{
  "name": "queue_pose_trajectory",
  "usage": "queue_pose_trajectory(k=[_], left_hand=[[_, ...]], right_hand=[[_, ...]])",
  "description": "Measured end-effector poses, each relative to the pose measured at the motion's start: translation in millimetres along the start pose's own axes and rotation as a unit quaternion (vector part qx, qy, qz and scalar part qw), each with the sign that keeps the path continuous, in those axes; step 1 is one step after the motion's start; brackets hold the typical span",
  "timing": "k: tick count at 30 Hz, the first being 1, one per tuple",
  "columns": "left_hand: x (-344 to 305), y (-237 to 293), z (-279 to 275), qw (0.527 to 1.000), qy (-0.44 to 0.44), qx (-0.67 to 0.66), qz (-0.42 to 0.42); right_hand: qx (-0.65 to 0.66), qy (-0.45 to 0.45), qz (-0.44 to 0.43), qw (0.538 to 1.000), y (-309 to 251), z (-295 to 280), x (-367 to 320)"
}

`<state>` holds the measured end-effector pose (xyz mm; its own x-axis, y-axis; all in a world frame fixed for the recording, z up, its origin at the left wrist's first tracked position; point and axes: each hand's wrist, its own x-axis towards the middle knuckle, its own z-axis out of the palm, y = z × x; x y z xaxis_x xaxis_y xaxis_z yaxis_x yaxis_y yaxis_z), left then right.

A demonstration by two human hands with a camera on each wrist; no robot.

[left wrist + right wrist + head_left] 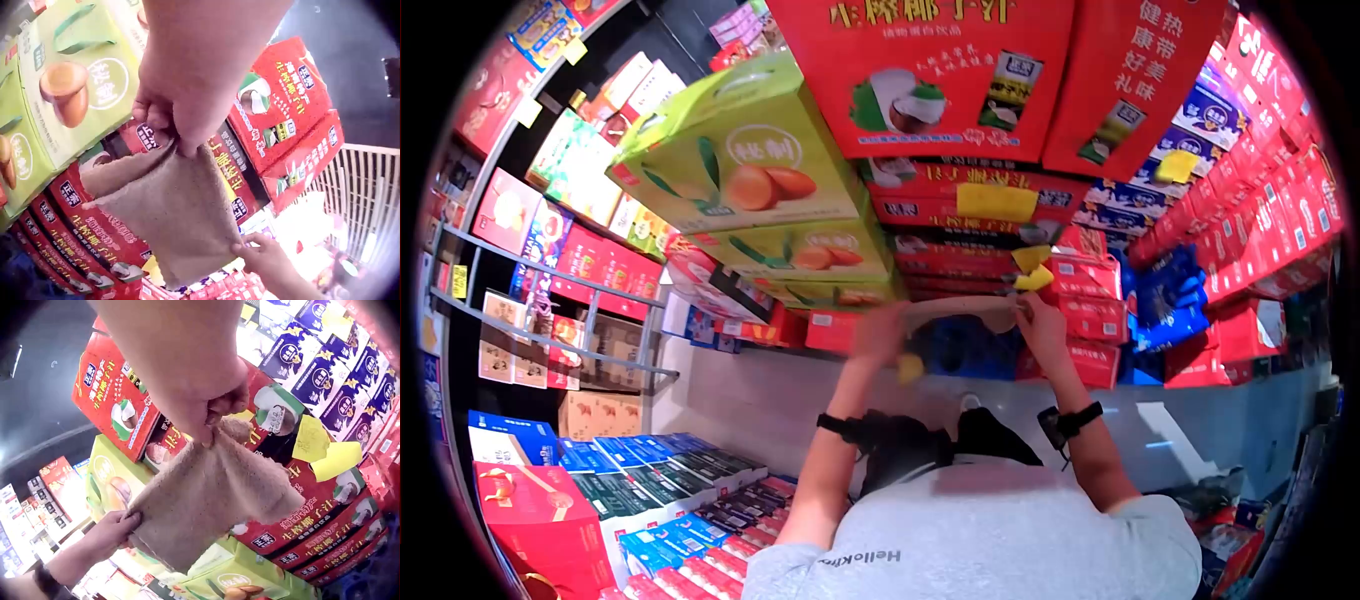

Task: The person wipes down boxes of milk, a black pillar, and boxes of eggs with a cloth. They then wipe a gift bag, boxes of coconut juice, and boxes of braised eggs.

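Note:
A greyish-beige cloth point(181, 212), folded over on itself, hangs between my two hands. My left hand point(880, 335) pinches one end of it, thumb and fingers closed on the edge. At the other end my right hand point(1040, 325) pinches a corner, and the fabric gathers in creases below those fingers in the right wrist view. From the head, only a thin strip of the cloth point(960, 304) shows. Right behind it stand stacked red coconut-juice cartons point(281, 534) and yellow-green gift boxes point(750, 170).
Yellow paper tags point(996, 202) stick out from the red stack. Blue bags point(1165, 300) lie on the right beside more red boxes point(1270, 235). Behind on the left are a metal rack point(560, 270) and rows of small packs point(660, 480). Grey floor point(730, 400) runs around the person.

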<state>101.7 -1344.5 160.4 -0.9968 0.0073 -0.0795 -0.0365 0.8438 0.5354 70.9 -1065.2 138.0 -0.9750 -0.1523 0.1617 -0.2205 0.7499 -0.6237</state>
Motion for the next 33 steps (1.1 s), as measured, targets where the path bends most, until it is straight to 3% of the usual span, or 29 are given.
queue_pose_trajectory(k=[1, 3, 7, 9, 10, 11, 13, 14, 16, 17, 18, 20, 23, 24, 29, 31, 33], left_hand=[[-1, 6, -14, 1.0, 0.009, 0.009, 0.004], [3, 19, -31, 0.991, -0.014, -0.063, -0.114], [20, -12, -49, 0.997, 0.021, -0.068, 0.009], [47, -38, -49, 0.97, 0.089, -0.197, 0.113], [55, -38, -52, 0.929, 0.074, -0.359, 0.052], [60, -27, -68, 0.924, 0.071, -0.369, 0.071], [61, -6, -105, 0.869, 0.153, -0.459, 0.103], [60, 2, -119, 0.862, 0.15, -0.47, 0.117], [64, 14, -144, 0.874, 0.241, -0.363, 0.217], [72, 19, -154, 0.869, 0.234, -0.368, 0.235], [80, 25, -163, 0.852, 0.268, -0.344, 0.29], [94, 43, -182, 0.824, 0.322, -0.281, 0.372], [114, 92, -215, 0.798, 0.342, -0.235, 0.436], [126, 106, -221, 0.796, 0.34, -0.237, 0.441], [180, 134, -208, 0.753, 0.472, -0.062, 0.454], [185, 126, -200, 0.762, 0.453, -0.044, 0.461], [186, 119, -194, 0.754, 0.448, 0.056, 0.477]], right_hand=[[0.018, 0.033, -0.008, 0.999, -2, 3, 6], [0.031, 0.086, -0.022, 0.996, -9, 5, 22], [0.134, 0.156, -0.069, 0.976, -43, 21, 47], [0.178, 0.186, -0.038, 0.966, -65, 17, 66], [0.187, 0.177, 0.003, 0.966, -73, 13, 73], [0.172, 0.192, -0.002, 0.966, -80, 13, 82], [0.268, 0.253, -0.011, 0.929, -95, 19, 100], [0.297, 0.242, -0.01, 0.924, -111, 12, 105], [0.32, 0.272, -0.016, 0.907, -136, 2, 115], [0.358, 0.292, -0.014, 0.886, -145, -1, 119], [0.381, 0.328, -0.105, 0.858, -153, -5, 131], [0.349, 0.412, -0.179, 0.822, -176, -23, 146], [0.112, 0.458, -0.253, 0.845, -203, -67, 170], [0.01, 0.48, -0.274, 0.833, -210, -81, 180], [-0.038, 0.486, -0.262, 0.833, -208, -110, 215], [-0.056, 0.5, -0.272, 0.821, -196, -112, 221], [-0.045, 0.52, -0.293, 0.801, -176, -104, 228]])
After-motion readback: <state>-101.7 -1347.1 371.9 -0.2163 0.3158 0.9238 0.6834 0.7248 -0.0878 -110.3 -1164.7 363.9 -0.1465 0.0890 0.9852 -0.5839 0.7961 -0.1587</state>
